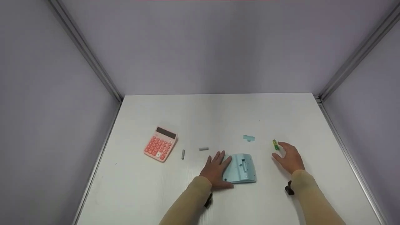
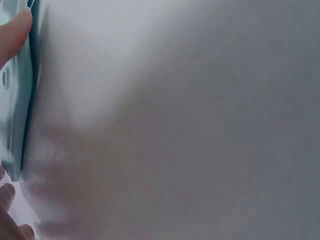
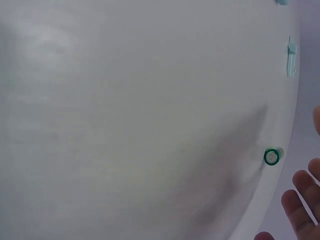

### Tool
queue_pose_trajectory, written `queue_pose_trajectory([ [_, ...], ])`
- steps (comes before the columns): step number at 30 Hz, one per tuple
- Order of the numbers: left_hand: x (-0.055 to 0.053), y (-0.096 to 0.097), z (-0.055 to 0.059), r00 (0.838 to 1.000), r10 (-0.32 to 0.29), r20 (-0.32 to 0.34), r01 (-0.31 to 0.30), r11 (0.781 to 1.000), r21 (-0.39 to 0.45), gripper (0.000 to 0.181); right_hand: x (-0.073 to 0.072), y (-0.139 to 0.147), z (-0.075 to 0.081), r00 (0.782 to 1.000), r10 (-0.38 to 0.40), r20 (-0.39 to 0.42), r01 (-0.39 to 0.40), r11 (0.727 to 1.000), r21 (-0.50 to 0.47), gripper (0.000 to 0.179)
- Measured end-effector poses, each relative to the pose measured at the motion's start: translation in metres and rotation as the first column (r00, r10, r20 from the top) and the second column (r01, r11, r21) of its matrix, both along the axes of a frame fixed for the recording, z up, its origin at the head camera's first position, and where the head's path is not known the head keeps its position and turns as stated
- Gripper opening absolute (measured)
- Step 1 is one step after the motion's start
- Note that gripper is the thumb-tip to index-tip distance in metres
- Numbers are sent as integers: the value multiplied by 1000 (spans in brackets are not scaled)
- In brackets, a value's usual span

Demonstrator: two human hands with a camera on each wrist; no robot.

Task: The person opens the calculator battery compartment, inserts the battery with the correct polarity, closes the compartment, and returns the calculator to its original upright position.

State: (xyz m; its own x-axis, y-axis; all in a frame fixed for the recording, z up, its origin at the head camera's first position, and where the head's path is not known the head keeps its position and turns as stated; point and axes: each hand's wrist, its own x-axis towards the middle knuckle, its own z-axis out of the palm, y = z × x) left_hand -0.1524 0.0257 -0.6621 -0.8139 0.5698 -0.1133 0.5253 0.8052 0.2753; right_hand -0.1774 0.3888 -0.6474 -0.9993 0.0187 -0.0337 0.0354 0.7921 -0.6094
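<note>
A light blue calculator (image 1: 235, 171) lies face down, the battery slot (image 1: 243, 165) in its back uncovered. My left hand (image 1: 216, 171) rests on its left side with fingers spread; in the left wrist view the calculator's edge (image 2: 19, 110) shows beside a fingertip. To the right, my right hand (image 1: 290, 157) reaches toward a green battery (image 1: 275, 144), thumb and fingers apart and nothing between them. That battery (image 3: 271, 157) appears end-on in the right wrist view, apart from the fingers. Beyond the calculator lies its small blue battery cover (image 1: 249, 137).
A pink calculator (image 1: 160, 143) lies face up at the left. Two grey batteries, one upright in view (image 1: 183, 154) and one lying crosswise (image 1: 203, 149), are between it and the blue calculator. Walls enclose the white table (image 1: 140, 193) at the back and sides.
</note>
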Motion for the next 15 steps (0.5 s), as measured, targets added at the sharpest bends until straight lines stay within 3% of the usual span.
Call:
queue_pose_trajectory([
  [9, 5, 2, 1, 1000, -6, -15, 5, 999, -40, 110, -13, 14, -7, 992, 121, 25, -123, 982, 143, 68],
  [15, 5, 3, 0, 1000, 6, 5, -6, 999, -36, 108, -17, 19, -11, 992, 90, 86, -100, 988, 119, 67],
])
